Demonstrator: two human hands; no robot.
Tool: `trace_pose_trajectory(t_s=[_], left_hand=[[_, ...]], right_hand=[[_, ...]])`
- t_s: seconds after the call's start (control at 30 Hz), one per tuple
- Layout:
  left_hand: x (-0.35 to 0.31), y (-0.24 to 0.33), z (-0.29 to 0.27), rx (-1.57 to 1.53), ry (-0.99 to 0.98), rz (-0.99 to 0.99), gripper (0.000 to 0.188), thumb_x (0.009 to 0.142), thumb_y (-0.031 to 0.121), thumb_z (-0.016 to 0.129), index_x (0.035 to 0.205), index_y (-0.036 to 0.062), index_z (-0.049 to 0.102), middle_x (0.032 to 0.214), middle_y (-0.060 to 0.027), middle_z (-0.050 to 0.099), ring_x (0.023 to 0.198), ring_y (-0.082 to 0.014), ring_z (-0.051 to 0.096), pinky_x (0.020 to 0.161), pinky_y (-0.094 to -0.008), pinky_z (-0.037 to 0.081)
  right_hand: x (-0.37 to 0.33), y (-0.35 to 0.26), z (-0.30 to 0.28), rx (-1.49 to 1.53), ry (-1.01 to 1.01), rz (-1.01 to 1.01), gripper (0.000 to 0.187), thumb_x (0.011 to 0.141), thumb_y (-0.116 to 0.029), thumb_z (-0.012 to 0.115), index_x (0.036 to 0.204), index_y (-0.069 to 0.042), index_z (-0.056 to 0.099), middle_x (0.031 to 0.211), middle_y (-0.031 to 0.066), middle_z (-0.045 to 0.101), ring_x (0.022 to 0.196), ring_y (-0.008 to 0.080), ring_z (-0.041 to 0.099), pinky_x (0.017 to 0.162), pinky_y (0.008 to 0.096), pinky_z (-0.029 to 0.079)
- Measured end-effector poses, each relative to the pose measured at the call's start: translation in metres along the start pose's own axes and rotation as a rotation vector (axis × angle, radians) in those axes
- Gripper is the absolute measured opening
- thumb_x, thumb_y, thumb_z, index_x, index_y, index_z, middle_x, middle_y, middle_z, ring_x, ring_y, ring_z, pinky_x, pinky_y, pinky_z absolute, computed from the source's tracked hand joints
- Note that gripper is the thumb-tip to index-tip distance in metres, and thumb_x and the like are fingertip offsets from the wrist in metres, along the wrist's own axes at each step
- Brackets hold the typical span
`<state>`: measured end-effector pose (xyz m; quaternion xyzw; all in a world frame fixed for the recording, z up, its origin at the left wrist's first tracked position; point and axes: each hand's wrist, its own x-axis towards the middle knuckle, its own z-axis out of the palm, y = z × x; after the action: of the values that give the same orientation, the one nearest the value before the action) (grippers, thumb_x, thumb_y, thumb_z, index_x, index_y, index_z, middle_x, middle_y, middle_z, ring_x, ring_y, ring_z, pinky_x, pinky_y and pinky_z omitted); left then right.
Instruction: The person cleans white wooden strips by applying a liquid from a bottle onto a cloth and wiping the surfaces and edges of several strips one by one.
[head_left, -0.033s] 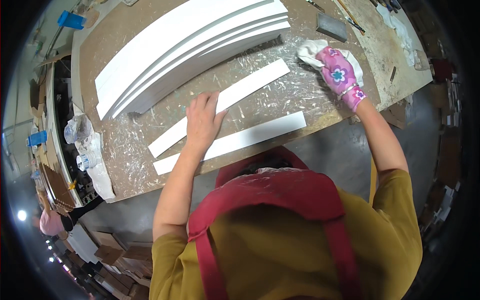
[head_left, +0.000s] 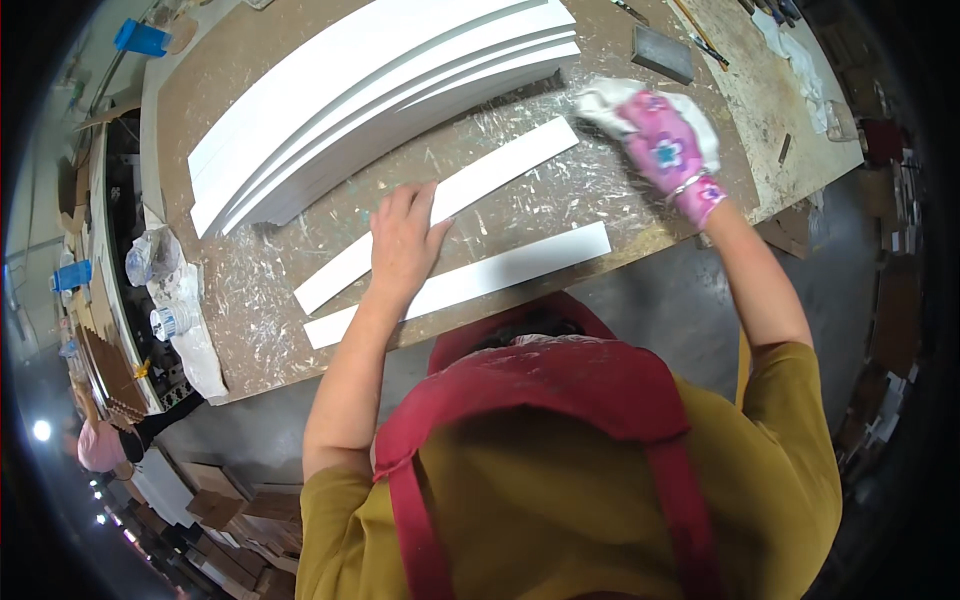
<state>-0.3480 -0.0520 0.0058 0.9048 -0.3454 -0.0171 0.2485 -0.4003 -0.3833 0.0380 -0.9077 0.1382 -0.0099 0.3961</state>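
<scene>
My bare left hand [head_left: 402,240] lies across a narrow white strip [head_left: 510,160], its fingers stretched toward the far edge and its thumb spread at the near edge. Nearer to me, a second white strip [head_left: 520,262] lies roughly alongside on the paint-marked table [head_left: 250,320]. My right hand [head_left: 665,150], in a pink flowered glove, is closed around a crumpled white cloth [head_left: 605,105]. It is slightly blurred, over the tabletop just right of the first strip's far end. Part of the cloth is hidden beneath the glove.
Curved white boards [head_left: 330,100] stand stacked at the far left. A grey block [head_left: 662,54] and brushes [head_left: 700,35] lie at the far right. A plastic cup [head_left: 150,258] and a white jar [head_left: 168,322] sit by the left edge. Another person [head_left: 100,445] is at far left.
My right hand and the cloth have shifted a little to the left, toward the first strip's end. My left hand and both strips stay in place.
</scene>
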Motion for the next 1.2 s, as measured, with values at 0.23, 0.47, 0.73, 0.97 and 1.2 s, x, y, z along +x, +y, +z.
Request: trace_pose_trajectory(t_s=[0.23, 0.47, 0.73, 0.97, 1.2], left_hand=[[-0.005, -0.01, -0.003, -0.019, 0.002, -0.013, 0.047, 0.074, 0.016, 0.069, 0.117, 0.0024, 0.054, 0.11, -0.0155, 0.054, 0.102, -0.0333, 0.049, 0.087, -0.0411, 0.039], [-0.022, 0.003, 0.007, -0.005, -0.012, 0.156, 0.048, 0.077, 0.016, 0.065, 0.122, 0.0084, 0.052, 0.12, -0.0133, 0.051, 0.114, -0.0311, 0.046, 0.099, -0.0435, 0.035], [-0.027, 0.009, -0.002, -0.93, -0.06, -0.432, 0.029, 0.088, 0.015, 0.051, 0.115, 0.0081, 0.055, 0.114, -0.0163, 0.057, 0.103, -0.032, 0.056, 0.089, -0.0396, 0.045], [-0.025, 0.002, 0.024, -1.168, 0.241, -0.177, 0.028, 0.089, 0.017, 0.053, 0.112, 0.0024, 0.055, 0.111, -0.015, 0.058, 0.104, -0.0225, 0.054, 0.09, -0.0349, 0.042], [-0.034, -0.002, 0.022, -1.144, 0.07, -0.248, 0.025, 0.09, 0.015, 0.05, 0.112, 0.0044, 0.056, 0.11, -0.0136, 0.059, 0.107, -0.0202, 0.054, 0.092, -0.0351, 0.041]], right_hand=[[-0.002, 0.007, 0.044, -0.526, 0.06, -0.491, 0.026, 0.078, -0.006, 0.051, 0.101, -0.009, 0.063, 0.098, 0.0108, 0.064, 0.097, 0.0293, 0.059, 0.093, 0.0379, 0.045], [-0.007, -0.08, 0.018, -0.553, 0.036, -0.755, 0.037, 0.067, 0.003, 0.055, 0.103, -0.005, 0.058, 0.097, 0.0142, 0.057, 0.093, 0.033, 0.056, 0.086, 0.0395, 0.046], [0.037, -0.182, 0.183, -0.357, -0.805, -0.959, 0.047, 0.067, -0.012, 0.061, 0.114, -0.015, 0.057, 0.104, 0.0104, 0.057, 0.096, 0.0316, 0.056, 0.082, 0.0392, 0.05], [0.037, -0.232, 0.305, -0.416, -0.694, -1.185, 0.037, 0.076, -0.016, 0.059, 0.112, -0.02, 0.055, 0.102, 0.0062, 0.057, 0.098, 0.027, 0.056, 0.08, 0.0366, 0.049], [0.028, -0.213, 0.234, -0.614, -0.803, -1.355, 0.012, 0.08, -0.023, 0.056, 0.091, -0.019, 0.06, 0.095, -0.0004, 0.057, 0.091, 0.0174, 0.06, 0.076, 0.0348, 0.051]])
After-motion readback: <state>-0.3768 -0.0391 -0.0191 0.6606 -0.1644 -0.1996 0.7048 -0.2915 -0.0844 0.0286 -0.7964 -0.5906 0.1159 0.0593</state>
